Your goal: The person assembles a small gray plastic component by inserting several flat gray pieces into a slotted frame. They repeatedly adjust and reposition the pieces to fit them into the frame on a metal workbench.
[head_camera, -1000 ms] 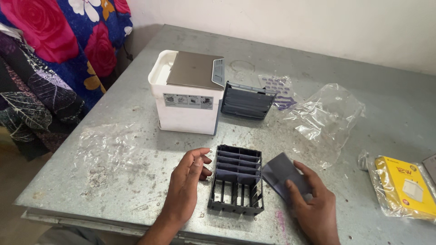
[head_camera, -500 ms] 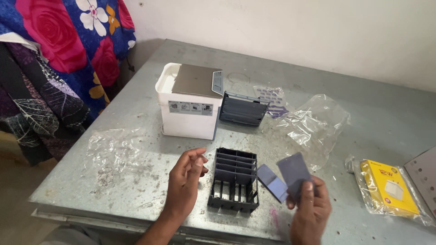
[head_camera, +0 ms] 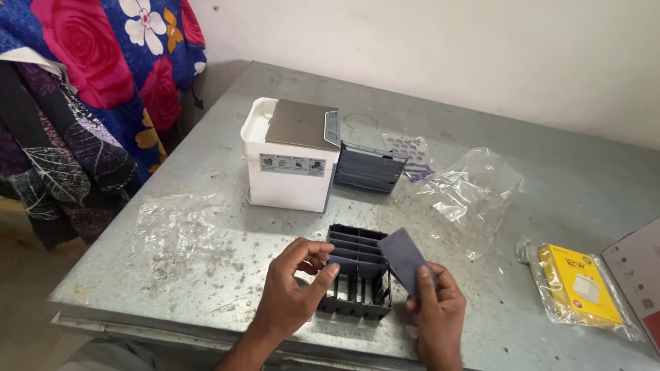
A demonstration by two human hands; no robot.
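Note:
A dark slotted plastic frame [head_camera: 357,288] with several grey sheets standing in its slots sits near the table's front edge. My left hand [head_camera: 295,288] rests against the frame's left side, its fingertips on one of the grey sheets at the top. My right hand [head_camera: 434,312] holds a flat grey rectangular pad [head_camera: 402,260] tilted just above the frame's right side. Behind them stands a white box-shaped appliance [head_camera: 292,154] with a grey top, and a dark louvred grille [head_camera: 368,168] leans beside it.
The grey metal table [head_camera: 564,178] carries a crumpled clear plastic bag [head_camera: 471,192], a clear plastic sheet [head_camera: 175,223] at the left, a yellow packet in plastic [head_camera: 577,285] and a paper sheet [head_camera: 636,268] at the right. Floral cloth [head_camera: 96,82] hangs at the left.
My right hand lifted the grey pad off the table and brought it over the frame's right side. My left hand closed in on the frame's left side. The camera moved closer.

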